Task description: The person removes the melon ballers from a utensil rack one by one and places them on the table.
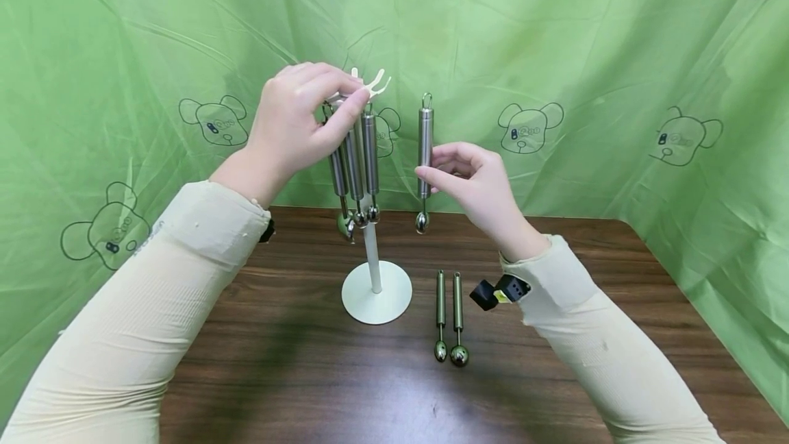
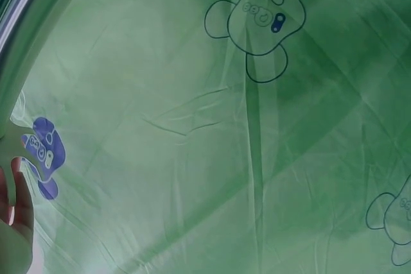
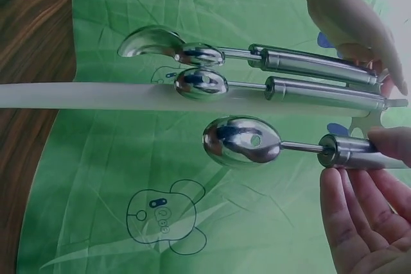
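In the head view my right hand (image 1: 471, 173) pinches a steel melon baller (image 1: 425, 125) by its handle, thumb in front and fingers behind. It stands upright, loop at the top and scoop below; the right wrist view shows a small hole in its scoop (image 3: 234, 140). My left hand (image 1: 302, 112) grips the pronged top (image 1: 376, 82) of a white stand (image 1: 377, 307) between thumb and fingers. Several steel utensils (image 1: 370, 149) hang from that top, partly behind the left hand. One of them has a wider curved head (image 3: 151, 42) in the right wrist view.
Two more melon ballers, a smaller one (image 1: 440, 307) and a larger one (image 1: 458, 307), lie side by side on the dark wooden table (image 1: 296, 362), right of the stand's round base. A green printed cloth (image 1: 524, 33) hangs behind and beside the table.
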A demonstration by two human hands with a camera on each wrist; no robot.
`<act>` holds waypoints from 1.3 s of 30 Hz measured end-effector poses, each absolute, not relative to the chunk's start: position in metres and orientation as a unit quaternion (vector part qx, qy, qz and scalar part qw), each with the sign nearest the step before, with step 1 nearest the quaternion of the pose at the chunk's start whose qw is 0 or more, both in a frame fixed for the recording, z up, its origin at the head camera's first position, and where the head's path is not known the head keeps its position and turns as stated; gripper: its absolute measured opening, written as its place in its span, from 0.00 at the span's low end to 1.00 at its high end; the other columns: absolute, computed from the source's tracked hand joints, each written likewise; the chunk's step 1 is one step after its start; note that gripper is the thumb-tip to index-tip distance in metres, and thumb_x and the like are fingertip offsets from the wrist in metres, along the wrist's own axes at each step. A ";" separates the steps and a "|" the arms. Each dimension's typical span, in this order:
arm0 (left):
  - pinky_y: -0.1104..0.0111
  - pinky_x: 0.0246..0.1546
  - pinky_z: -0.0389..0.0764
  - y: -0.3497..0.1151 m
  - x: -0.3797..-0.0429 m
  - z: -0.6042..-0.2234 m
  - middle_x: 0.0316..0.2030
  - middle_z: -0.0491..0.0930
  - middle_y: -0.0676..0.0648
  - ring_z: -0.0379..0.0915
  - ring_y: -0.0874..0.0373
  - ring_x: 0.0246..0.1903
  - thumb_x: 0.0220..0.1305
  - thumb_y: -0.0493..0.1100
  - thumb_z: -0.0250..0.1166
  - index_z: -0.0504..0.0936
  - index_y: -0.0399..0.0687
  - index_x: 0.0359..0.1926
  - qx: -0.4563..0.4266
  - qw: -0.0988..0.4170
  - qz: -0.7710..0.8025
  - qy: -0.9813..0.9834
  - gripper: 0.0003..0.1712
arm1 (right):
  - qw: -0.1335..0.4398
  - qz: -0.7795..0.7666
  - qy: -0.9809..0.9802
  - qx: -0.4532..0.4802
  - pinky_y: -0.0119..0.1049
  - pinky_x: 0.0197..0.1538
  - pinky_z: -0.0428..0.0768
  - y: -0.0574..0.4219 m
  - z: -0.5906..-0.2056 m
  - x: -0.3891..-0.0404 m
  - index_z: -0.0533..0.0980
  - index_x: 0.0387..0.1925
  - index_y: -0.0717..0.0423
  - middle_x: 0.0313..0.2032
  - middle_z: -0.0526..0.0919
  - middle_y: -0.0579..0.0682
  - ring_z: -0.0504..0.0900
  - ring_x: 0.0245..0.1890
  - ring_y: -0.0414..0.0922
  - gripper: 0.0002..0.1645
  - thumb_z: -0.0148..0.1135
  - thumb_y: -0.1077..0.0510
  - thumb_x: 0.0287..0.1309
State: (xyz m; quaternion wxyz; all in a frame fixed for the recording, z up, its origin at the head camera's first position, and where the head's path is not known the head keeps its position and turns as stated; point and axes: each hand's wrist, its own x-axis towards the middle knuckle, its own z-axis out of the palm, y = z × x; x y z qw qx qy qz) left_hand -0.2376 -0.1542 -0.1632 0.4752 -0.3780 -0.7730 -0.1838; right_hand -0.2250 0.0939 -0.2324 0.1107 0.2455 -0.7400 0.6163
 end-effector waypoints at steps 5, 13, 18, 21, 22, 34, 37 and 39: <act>0.55 0.44 0.78 -0.154 -0.237 -0.163 0.38 0.88 0.42 0.83 0.47 0.40 0.69 0.48 0.57 0.88 0.42 0.36 -0.373 0.475 -0.186 -0.775 0.17 | 0.118 0.615 -0.743 0.236 0.34 0.36 0.85 0.102 -0.239 -0.218 0.80 0.45 0.65 0.31 0.88 0.42 0.84 0.27 0.41 0.16 0.70 0.62 0.56; 0.59 0.38 0.71 -0.153 -0.237 -0.163 0.39 0.88 0.44 0.81 0.48 0.39 0.68 0.50 0.58 0.88 0.43 0.36 -0.361 0.469 -0.190 -0.783 0.18 | 0.117 0.612 -0.752 0.218 0.32 0.35 0.84 0.115 -0.250 -0.212 0.81 0.44 0.64 0.28 0.86 0.38 0.83 0.26 0.40 0.15 0.70 0.61 0.56; 0.59 0.37 0.70 -0.153 -0.237 -0.163 0.39 0.88 0.43 0.81 0.48 0.39 0.68 0.50 0.58 0.88 0.43 0.36 -0.361 0.468 -0.190 -0.784 0.18 | 0.120 0.606 -0.759 0.206 0.32 0.36 0.83 0.121 -0.255 -0.207 0.81 0.43 0.62 0.28 0.87 0.38 0.83 0.26 0.40 0.15 0.71 0.59 0.56; 0.60 0.37 0.70 -0.153 -0.237 -0.163 0.39 0.88 0.43 0.80 0.48 0.39 0.68 0.51 0.58 0.88 0.44 0.36 -0.362 0.470 -0.188 -0.783 0.18 | 0.123 0.604 -0.762 0.197 0.31 0.35 0.82 0.125 -0.258 -0.205 0.81 0.43 0.61 0.27 0.86 0.38 0.83 0.25 0.41 0.15 0.71 0.58 0.56; 0.60 0.37 0.70 -0.153 -0.237 -0.163 0.39 0.88 0.43 0.80 0.48 0.38 0.68 0.51 0.58 0.88 0.44 0.36 -0.363 0.470 -0.187 -0.783 0.18 | 0.123 0.605 -0.762 0.194 0.30 0.34 0.81 0.126 -0.259 -0.204 0.81 0.43 0.61 0.27 0.86 0.38 0.83 0.25 0.41 0.15 0.72 0.58 0.56; 0.61 0.37 0.69 -0.152 -0.238 -0.164 0.39 0.88 0.44 0.79 0.49 0.38 0.67 0.51 0.60 0.88 0.44 0.38 -0.357 0.465 -0.191 -0.787 0.17 | 0.115 0.609 -0.766 0.170 0.30 0.32 0.81 0.137 -0.283 -0.194 0.81 0.43 0.64 0.26 0.85 0.38 0.83 0.24 0.41 0.15 0.72 0.60 0.55; 0.61 0.38 0.69 -0.151 -0.238 -0.163 0.39 0.88 0.44 0.79 0.49 0.38 0.67 0.51 0.60 0.88 0.44 0.38 -0.359 0.467 -0.191 -0.785 0.16 | 0.113 0.614 -0.764 0.161 0.30 0.33 0.82 0.140 -0.289 -0.193 0.80 0.44 0.65 0.27 0.85 0.37 0.83 0.24 0.40 0.16 0.71 0.60 0.56; 0.61 0.38 0.70 -0.151 -0.238 -0.163 0.39 0.88 0.44 0.79 0.49 0.38 0.67 0.51 0.60 0.88 0.44 0.38 -0.359 0.467 -0.191 -0.785 0.16 | 0.108 0.618 -0.763 0.155 0.30 0.33 0.83 0.142 -0.292 -0.193 0.80 0.44 0.66 0.27 0.86 0.37 0.83 0.24 0.39 0.17 0.71 0.60 0.56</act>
